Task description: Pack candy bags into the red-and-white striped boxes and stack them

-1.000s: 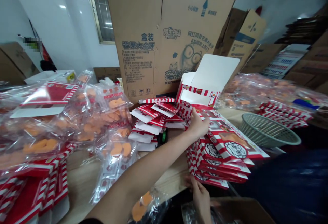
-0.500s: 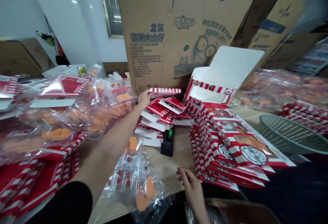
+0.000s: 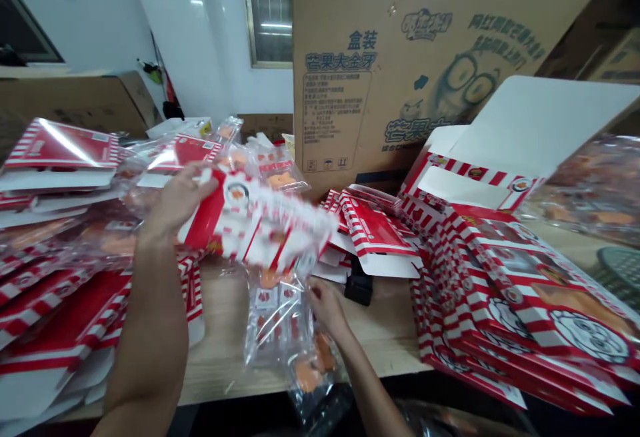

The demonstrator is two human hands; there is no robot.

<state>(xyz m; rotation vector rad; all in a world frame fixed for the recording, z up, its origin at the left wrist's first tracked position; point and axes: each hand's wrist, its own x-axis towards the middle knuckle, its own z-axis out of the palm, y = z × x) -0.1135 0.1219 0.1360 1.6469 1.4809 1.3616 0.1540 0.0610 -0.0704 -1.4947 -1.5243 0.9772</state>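
Note:
My left hand (image 3: 183, 200) is closed on the end of a red-and-white printed carton (image 3: 265, 224). Blurred by motion, the carton is held tilted above the table. Below it, my right hand (image 3: 327, 307) has its fingers curled at the right edge of a clear plastic packet (image 3: 283, 324). Whether the fingertips pinch it cannot be made out. That packet has orange pieces and small sachets inside, and its lower end lies at the table's front edge. Behind my right hand a black tape dispenser (image 3: 359, 284) is partly covered by a pile of red cartons (image 3: 377, 227).
Finished-looking window boxes (image 3: 540, 277) are stacked at right, one behind with its white lid up. More flat cartons (image 3: 75, 310) and plastic packets (image 3: 113, 237) crowd the left. A large brown cardboard box (image 3: 345, 110) stands at the back. A green basket (image 3: 620, 267) shows at far right.
My left hand has brought a carton from the back pile leftward and nearer. My right hand has moved up and left to the packet. The view has turned left.

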